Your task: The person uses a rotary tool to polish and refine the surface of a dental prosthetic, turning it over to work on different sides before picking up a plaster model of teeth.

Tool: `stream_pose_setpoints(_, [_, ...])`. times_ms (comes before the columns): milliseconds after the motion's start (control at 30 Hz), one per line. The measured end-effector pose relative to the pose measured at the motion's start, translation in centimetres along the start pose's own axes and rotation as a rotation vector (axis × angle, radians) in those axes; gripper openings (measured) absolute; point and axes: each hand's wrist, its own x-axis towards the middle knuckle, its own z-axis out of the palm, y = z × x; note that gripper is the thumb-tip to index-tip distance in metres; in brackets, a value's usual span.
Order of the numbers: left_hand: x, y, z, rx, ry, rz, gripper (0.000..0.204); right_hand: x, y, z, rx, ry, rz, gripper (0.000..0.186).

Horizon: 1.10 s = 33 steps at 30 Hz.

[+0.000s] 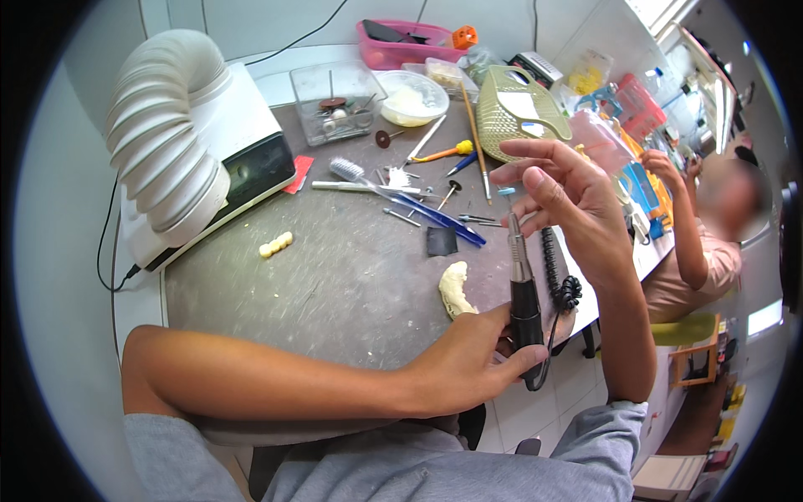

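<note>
My left hand is wrapped round the black body of a rotary handpiece, which stands almost upright with its metal nose pointing up. A small bit with a light blue head sticks out at its top. Around that tip is my right hand, its fingers curved and apart, with no grip on the bit that I can see. A cream dental arch model lies on the grey bench mat just left of the handpiece. Farther left rests a short row of cream tooth crowns.
A white extractor with a ribbed hose stands at the left. Brushes, burs and blue tweezers lie mid-bench. Behind are a clear box, a white bowl and a green basket. A coiled cord hangs right; another person sits beyond.
</note>
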Motion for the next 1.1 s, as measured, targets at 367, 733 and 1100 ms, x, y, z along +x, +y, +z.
stream_pose_setpoints(367, [-0.1, 0.2, 0.4, -0.149, 0.032, 0.045, 0.034, -5.0, -1.0, -0.7, -0.631, -0.083, 0.112, 0.051])
stream_pose_setpoints(733, [-0.1, 0.6, 0.6, -0.15, 0.002, -0.025, 0.033, -6.4, 0.2, -0.8, -0.454, -0.074, 0.073, 0.034])
stream_pose_setpoints(1100, [-0.4, -0.3, -0.3, 0.132, 0.026, 0.215, 0.033, -7.1, 2.5, -0.5, -0.002, -0.062, 0.065, 0.028])
